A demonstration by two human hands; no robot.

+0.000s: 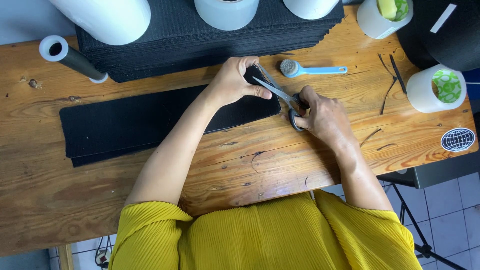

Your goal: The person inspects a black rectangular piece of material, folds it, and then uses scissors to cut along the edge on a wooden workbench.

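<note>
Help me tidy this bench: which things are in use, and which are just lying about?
In use: scissors in the right hand; black fabric strip pinched by the left hand.

Lying about: blue brush, white rolls, tape rolls, stacked black fabric, black offcuts.

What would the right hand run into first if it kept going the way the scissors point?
The right hand drives open scissors up and left. First in that line is the corner of the black fabric strip, pinched by the left hand. Beyond it lies the black fabric stack.
</note>
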